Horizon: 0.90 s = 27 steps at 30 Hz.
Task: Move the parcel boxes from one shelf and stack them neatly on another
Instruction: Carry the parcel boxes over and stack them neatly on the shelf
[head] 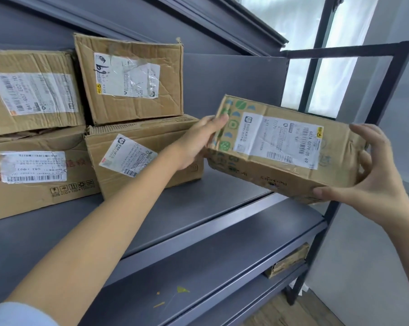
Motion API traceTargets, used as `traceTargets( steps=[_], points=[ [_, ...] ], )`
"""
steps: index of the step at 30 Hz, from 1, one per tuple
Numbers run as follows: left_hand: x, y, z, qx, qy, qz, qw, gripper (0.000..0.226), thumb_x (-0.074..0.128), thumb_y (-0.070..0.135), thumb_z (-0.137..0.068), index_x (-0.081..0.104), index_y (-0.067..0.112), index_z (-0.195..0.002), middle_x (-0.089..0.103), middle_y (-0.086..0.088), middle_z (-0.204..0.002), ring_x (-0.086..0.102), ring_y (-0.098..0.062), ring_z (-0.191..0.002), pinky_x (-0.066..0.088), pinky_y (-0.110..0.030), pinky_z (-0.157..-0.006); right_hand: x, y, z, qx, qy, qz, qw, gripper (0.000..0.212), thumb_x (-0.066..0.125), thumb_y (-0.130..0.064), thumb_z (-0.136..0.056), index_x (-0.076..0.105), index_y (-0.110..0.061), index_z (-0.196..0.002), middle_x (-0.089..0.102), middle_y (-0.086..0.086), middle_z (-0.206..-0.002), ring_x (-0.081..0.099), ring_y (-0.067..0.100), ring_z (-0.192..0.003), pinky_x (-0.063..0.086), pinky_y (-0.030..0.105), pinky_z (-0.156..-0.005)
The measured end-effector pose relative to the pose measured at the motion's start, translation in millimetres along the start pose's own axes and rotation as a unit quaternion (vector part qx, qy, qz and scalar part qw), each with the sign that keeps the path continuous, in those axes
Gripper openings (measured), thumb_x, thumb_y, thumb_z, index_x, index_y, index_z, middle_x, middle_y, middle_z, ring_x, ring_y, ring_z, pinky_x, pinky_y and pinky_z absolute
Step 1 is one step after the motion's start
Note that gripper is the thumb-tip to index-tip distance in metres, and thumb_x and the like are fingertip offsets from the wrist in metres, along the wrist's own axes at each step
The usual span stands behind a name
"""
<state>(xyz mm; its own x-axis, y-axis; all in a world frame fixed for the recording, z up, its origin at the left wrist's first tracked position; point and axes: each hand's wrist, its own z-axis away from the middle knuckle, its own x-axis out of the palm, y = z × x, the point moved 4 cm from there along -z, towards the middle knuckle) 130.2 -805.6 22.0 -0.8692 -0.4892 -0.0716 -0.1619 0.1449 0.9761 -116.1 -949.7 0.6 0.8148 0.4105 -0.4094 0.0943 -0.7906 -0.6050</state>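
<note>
Parcel storeroom: grey shelving (pixel 222 184), labelled cartons (pixel 128 78).

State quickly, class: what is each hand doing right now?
Left hand: grips the left end of the printed parcel box.
Right hand: grips the box's right end, thumb underneath.

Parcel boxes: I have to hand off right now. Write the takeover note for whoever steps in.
Left hand grips the left end of the green-printed box; right hand grips its right end. The box is tilted in the air above the shelf.
Done: four boxes stacked two by two at the shelf's left, the upper right one sitting askew.
Left: set this box down beside the stack; one more box shows on a lower shelf.
</note>
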Motion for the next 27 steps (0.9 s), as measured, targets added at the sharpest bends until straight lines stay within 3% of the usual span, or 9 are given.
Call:
traceTargets(
  steps=[3,5,9,11,13,17,19,23,27],
  points=[
    [-6,0,28,-0.004,0.008,0.002,1.000,0.043,0.061,0.014,-0.085,0.043,0.016,-0.124,0.066,0.002,-0.102,0.068,-0.005,-0.084,0.055,-0.021,-0.066,13,-6,-1,-0.051,-0.047,-0.043,0.997,0.118,0.079,-0.073,-0.043,0.016,-0.052,-0.141,0.011,-0.023,-0.152,0.018,0.009,-0.144,0.033,0.035,-0.111],
    [-8,-6,49,0.018,0.040,-0.033,0.999,0.047,0.063,-0.001,-0.082,0.042,0.019,-0.119,0.065,0.005,-0.102,0.066,0.000,-0.083,0.054,-0.019,-0.069,25,-3,0,-0.018,-0.080,-0.159,0.984,0.132,0.082,-0.064,-0.049,0.000,-0.035,-0.149,0.013,-0.020,-0.156,0.022,0.004,-0.142,0.034,0.035,-0.111],
    [-7,-17,94,0.011,0.083,-0.061,0.995,0.060,0.065,-0.002,-0.082,0.037,0.021,-0.130,0.063,0.007,-0.107,0.064,0.000,-0.093,0.055,-0.023,-0.080,47,-1,8,0.122,-0.039,-0.318,0.940,0.118,0.083,-0.057,-0.053,0.022,-0.017,-0.145,0.041,0.007,-0.148,0.052,0.023,-0.126,0.042,0.051,-0.102],
    [-8,-17,118,0.012,0.109,-0.049,0.993,0.068,0.063,-0.004,-0.083,0.031,0.023,-0.137,0.062,0.010,-0.108,0.064,0.003,-0.092,0.055,-0.020,-0.076,58,-5,9,0.132,-0.029,-0.310,0.941,0.088,0.076,-0.042,-0.061,0.038,-0.024,-0.138,0.064,-0.007,-0.123,0.065,0.012,-0.104,0.054,0.033,-0.089],
    [-12,-19,143,0.006,0.129,-0.039,0.991,0.082,0.062,-0.006,-0.082,0.021,0.031,-0.143,0.060,0.010,-0.114,0.062,0.001,-0.100,0.055,-0.023,-0.082,69,-15,12,0.107,-0.031,-0.273,0.956,0.065,0.075,-0.045,-0.062,0.046,-0.042,-0.120,0.068,-0.018,-0.107,0.065,0.002,-0.096,0.055,0.021,-0.080],
    [-26,-19,201,-0.004,0.182,-0.064,0.981,0.101,0.061,-0.009,-0.081,0.000,0.045,-0.141,0.051,0.013,-0.127,0.058,0.003,-0.106,0.051,-0.024,-0.090,105,-28,13,0.059,-0.052,-0.199,0.977,0.086,0.078,-0.076,-0.034,0.046,-0.056,-0.111,0.056,-0.010,-0.124,0.055,0.015,-0.116,0.046,0.048,-0.099],
    [-37,-14,233,-0.012,0.227,-0.085,0.970,0.105,0.062,-0.008,-0.081,-0.005,0.045,-0.142,0.047,0.015,-0.131,0.057,0.004,-0.108,0.051,-0.024,-0.091,133,-41,17,0.044,-0.087,-0.228,0.969,0.082,0.081,-0.070,-0.035,0.046,-0.056,-0.109,0.056,-0.022,-0.117,0.055,0.006,-0.113,0.046,0.040,-0.098],
    [-67,-5,304,-0.027,0.348,-0.093,0.932,0.083,0.068,-0.007,-0.073,0.027,0.048,-0.121,0.057,0.010,-0.115,0.065,-0.003,-0.096,0.059,-0.034,-0.069,185,-87,35,-0.002,-0.136,-0.280,0.950,0.080,0.080,-0.055,-0.042,0.044,-0.049,-0.112,0.052,-0.026,-0.118,0.051,-0.006,-0.111,0.043,0.016,-0.093],
    [-100,6,358,-0.020,0.444,-0.107,0.889,0.073,0.075,0.009,-0.051,0.041,0.042,-0.108,0.064,0.008,-0.100,0.066,-0.006,-0.087,0.057,-0.029,-0.063,238,-130,61,-0.019,-0.192,-0.350,0.917,0.083,0.085,-0.037,-0.045,0.043,-0.038,-0.116,0.050,-0.021,-0.118,0.051,-0.005,-0.111,0.041,0.012,-0.092]
  ],
)
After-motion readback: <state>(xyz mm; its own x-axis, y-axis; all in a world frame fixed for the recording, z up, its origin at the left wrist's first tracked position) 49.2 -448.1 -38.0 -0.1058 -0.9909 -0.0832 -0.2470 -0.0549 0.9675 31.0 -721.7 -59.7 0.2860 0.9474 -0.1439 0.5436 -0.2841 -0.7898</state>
